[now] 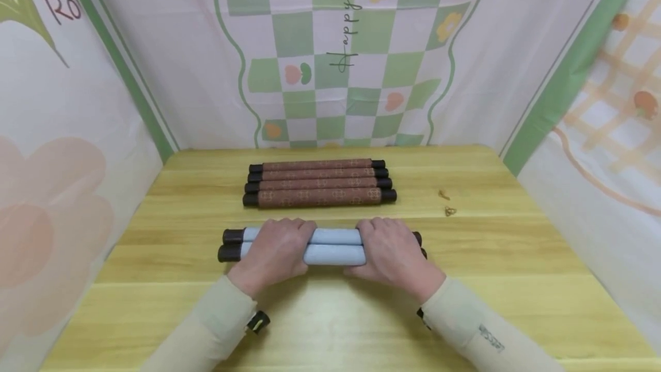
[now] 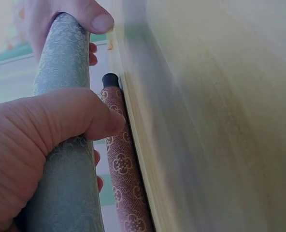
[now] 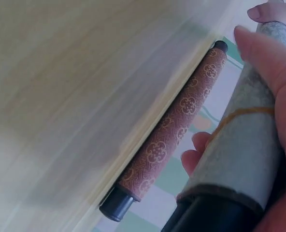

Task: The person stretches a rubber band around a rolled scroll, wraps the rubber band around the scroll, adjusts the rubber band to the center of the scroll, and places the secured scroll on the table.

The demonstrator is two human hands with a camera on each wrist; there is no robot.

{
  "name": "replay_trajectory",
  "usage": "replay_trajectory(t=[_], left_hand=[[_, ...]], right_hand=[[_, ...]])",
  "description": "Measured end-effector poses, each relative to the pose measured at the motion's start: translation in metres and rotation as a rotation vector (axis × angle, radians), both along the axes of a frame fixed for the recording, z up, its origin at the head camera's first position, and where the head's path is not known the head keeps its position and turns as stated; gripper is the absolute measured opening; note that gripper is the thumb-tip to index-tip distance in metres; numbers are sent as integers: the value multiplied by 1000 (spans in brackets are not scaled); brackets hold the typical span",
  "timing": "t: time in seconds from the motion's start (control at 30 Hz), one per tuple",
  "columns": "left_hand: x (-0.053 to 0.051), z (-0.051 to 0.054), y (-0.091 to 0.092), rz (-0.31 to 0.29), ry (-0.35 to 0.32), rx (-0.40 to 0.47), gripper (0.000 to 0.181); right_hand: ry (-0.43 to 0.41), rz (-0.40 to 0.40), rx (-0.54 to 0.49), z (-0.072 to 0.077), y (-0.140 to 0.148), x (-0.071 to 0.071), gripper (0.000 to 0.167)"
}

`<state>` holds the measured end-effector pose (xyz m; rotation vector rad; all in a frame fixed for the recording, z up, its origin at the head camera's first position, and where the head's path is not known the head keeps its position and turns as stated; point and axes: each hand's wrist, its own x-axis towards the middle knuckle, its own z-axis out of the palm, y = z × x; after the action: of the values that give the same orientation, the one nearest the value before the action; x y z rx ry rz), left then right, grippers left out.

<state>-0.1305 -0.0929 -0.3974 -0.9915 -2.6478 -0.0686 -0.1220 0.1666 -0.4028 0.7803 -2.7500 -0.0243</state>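
Note:
Two pale blue patterned hanging scrolls, rolled up with dark end knobs, lie side by side: a front scroll (image 1: 334,255) and a rear scroll (image 1: 338,236). My left hand (image 1: 279,248) grips both left of their middle, and my right hand (image 1: 393,252) grips them toward the right. The left wrist view shows the left thumb (image 2: 80,113) across the near blue scroll (image 2: 65,186), with fingertips showing on its far side. In the right wrist view, a tan rubber band (image 3: 244,111) circles the blue scroll (image 3: 230,159). The scrolls appear raised off the table.
Several reddish-brown patterned scrolls (image 1: 320,197) with black knobs lie in a row on the wooden table (image 1: 170,217), beyond the blue ones. Two small heaps of rubber bands (image 1: 450,211) are at the right. Printed cloth (image 1: 196,73) hangs behind the table and at both sides.

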Motion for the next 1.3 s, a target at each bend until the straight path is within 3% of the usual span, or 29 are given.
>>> replay_trajectory(t=[0.13,0.23,0.43,0.53,0.73,1.3], left_hand=[[1,3,-2,21,7,-14,49],[0,3,-6,31,13,-11,50],[-2,2,-9,25,24,6,47],[-2,2,-7,18,20,10,47],[1,3,-5,31,20,4,51],[0,-1,6,-11,22,36,46]], right_hand=[[-136,-48,-32,8,7,3,108],[-175,-63,-19,14,15,1,118],[-93,-43,47,15,22,-4,67],[-86,-52,65,13,18,-3,56],[-82,-77,60,8,10,-3,62],[2,-16,45,4,-14,-1,72]])
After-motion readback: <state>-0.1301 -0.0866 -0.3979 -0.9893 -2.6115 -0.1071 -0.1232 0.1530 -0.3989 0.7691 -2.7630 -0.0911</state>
